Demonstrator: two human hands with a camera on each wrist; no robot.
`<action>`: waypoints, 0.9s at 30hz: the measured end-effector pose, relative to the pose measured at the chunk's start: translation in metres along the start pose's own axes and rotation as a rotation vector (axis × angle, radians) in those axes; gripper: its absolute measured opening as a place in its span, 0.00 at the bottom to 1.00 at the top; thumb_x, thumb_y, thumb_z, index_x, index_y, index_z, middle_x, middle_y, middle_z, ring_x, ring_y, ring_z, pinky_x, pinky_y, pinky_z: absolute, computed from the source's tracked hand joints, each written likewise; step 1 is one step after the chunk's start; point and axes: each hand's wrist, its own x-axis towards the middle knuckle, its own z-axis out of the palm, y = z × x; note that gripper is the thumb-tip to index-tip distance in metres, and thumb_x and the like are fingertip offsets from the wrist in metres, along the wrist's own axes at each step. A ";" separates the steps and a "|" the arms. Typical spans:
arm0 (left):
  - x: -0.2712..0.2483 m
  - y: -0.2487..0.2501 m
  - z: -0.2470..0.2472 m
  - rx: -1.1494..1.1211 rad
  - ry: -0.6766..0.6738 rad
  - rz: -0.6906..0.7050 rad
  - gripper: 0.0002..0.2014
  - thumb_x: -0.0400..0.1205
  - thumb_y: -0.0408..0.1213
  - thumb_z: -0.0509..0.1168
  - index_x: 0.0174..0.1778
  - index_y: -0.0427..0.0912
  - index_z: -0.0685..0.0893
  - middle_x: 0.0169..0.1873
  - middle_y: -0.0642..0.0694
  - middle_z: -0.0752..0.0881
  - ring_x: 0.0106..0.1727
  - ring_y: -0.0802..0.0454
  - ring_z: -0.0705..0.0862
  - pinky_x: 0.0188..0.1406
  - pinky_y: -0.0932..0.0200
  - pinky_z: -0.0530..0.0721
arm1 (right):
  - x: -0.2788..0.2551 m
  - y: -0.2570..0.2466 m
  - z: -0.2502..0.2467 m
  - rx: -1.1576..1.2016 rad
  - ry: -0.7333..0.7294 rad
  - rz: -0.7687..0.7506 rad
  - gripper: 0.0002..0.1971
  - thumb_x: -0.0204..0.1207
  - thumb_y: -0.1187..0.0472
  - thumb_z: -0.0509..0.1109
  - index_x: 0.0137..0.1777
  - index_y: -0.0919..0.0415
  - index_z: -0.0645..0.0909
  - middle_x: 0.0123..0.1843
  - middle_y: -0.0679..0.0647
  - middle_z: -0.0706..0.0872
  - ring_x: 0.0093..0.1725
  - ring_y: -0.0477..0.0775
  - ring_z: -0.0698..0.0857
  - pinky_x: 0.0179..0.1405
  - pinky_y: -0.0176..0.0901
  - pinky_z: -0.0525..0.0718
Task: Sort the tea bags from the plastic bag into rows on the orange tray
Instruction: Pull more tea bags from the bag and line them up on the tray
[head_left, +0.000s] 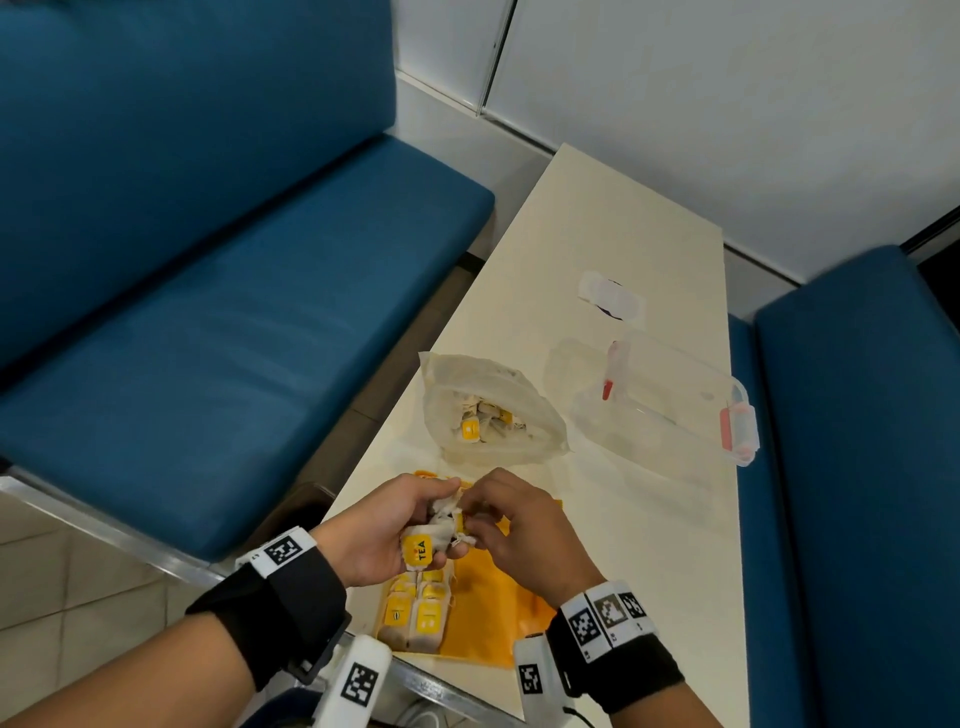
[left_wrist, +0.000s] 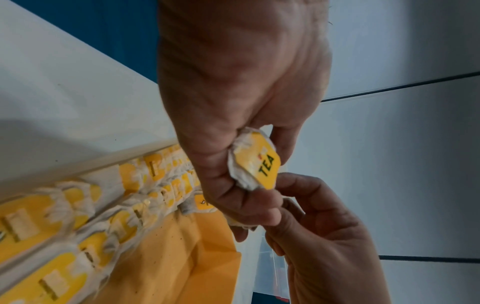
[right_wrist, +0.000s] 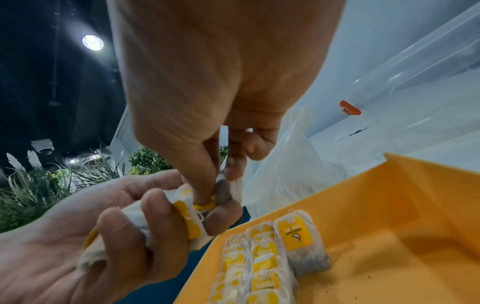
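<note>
My left hand (head_left: 400, 525) grips a small bunch of tea bags (head_left: 428, 540), white pouches with yellow tags, one reading TEA (left_wrist: 262, 164). My right hand (head_left: 498, 519) pinches one tag of that bunch (right_wrist: 205, 202) with thumb and forefinger. Both hands hover above the orange tray (head_left: 488, 613), whose left side holds rows of tea bags (head_left: 415, 608) lying flat (right_wrist: 259, 265). The plastic bag (head_left: 488, 410) sits open just beyond the tray with more tea bags inside.
A clear plastic box (head_left: 670, 400) with red clips lies on its side at the right of the cream table (head_left: 649, 545). A small wrapper (head_left: 613, 299) lies farther back. Blue benches (head_left: 208, 312) flank the table on both sides.
</note>
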 end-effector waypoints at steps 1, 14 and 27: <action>0.000 0.001 -0.001 0.016 0.005 0.000 0.19 0.90 0.47 0.61 0.59 0.34 0.87 0.49 0.33 0.90 0.39 0.45 0.86 0.30 0.60 0.83 | 0.000 0.000 0.000 0.006 -0.011 0.008 0.13 0.74 0.63 0.74 0.55 0.48 0.84 0.46 0.41 0.80 0.44 0.41 0.80 0.45 0.43 0.83; 0.000 0.013 -0.019 0.051 0.142 0.088 0.21 0.90 0.49 0.60 0.68 0.36 0.86 0.58 0.31 0.91 0.38 0.48 0.87 0.30 0.60 0.87 | -0.001 0.015 -0.022 0.286 0.211 0.290 0.09 0.63 0.62 0.86 0.35 0.53 0.88 0.41 0.48 0.84 0.39 0.49 0.82 0.40 0.32 0.79; 0.003 0.009 -0.026 0.135 0.201 0.139 0.20 0.91 0.49 0.59 0.67 0.37 0.85 0.58 0.32 0.91 0.40 0.48 0.87 0.34 0.59 0.86 | -0.005 0.053 0.018 0.588 0.037 0.667 0.06 0.77 0.75 0.72 0.44 0.66 0.81 0.30 0.56 0.89 0.31 0.58 0.88 0.24 0.41 0.79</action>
